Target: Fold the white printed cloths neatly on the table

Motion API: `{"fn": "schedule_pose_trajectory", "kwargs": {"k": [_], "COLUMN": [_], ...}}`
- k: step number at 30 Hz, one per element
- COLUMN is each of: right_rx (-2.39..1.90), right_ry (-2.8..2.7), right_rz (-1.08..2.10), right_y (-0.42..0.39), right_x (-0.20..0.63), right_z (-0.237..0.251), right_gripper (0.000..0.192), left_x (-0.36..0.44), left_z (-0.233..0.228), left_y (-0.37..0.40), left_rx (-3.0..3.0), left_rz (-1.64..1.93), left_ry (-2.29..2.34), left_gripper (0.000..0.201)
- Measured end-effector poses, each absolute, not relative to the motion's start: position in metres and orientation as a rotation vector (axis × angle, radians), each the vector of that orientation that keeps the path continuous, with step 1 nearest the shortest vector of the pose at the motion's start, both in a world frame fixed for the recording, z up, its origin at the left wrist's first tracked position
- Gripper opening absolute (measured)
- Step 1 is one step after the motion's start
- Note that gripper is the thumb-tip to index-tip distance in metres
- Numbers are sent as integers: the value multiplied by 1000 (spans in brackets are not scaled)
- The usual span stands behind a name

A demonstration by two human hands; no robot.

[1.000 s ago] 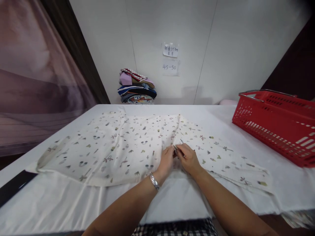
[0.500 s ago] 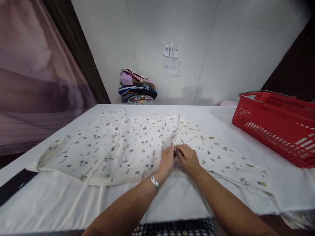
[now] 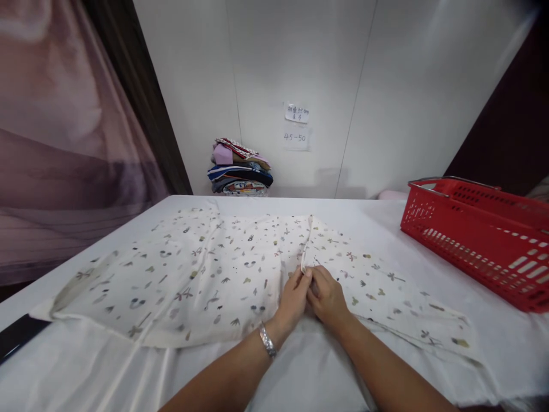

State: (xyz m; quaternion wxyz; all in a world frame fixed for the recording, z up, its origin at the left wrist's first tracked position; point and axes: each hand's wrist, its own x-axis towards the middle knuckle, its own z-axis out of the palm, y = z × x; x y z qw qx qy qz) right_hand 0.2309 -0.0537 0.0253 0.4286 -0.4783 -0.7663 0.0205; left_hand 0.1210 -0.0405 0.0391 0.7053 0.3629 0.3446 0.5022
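A thin white garment printed with small palm trees, leaves and sunglasses lies spread across the table; its exact kind I cannot tell. My left hand, with a silver bracelet on the wrist, pinches the raised edge that runs up the garment right of its middle. Close against it, my right hand has its fingers closed on the same edge. The fingertips meet, and what lies between them is mostly hidden.
A red plastic basket with metal handles stands at the right. Folded cloths are stacked by the back wall, left of two paper notes. A dark flat object lies at the left edge. White cloth covers the table.
The view has tilted up a little, so everything sits lower. Both hands stay at the same edge of the garment, fingers slightly shifted and pressed closer together.
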Motion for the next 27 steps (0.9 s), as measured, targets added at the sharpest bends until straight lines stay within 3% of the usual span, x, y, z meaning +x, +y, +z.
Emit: {"fn": "schedule_pose_trajectory", "kwargs": {"k": [9,23,27], "right_rx": [-1150,-1171,-1186], "right_ry": [-1912,-1852,-1808], "right_rz": [-97,-110,31], "right_y": [-52,-51,-50], "right_x": [236,237,242], "right_z": [21,21,22], "right_gripper": [28,21,20], "left_x": [117,124,122], "left_z": [41,30,33], "left_y": [-42,-45,-46], "left_rx": [1215,1314,1356], "left_rz": [1070,1056,1034], "left_ry": [712,733,684], "left_gripper": [45,45,46]}}
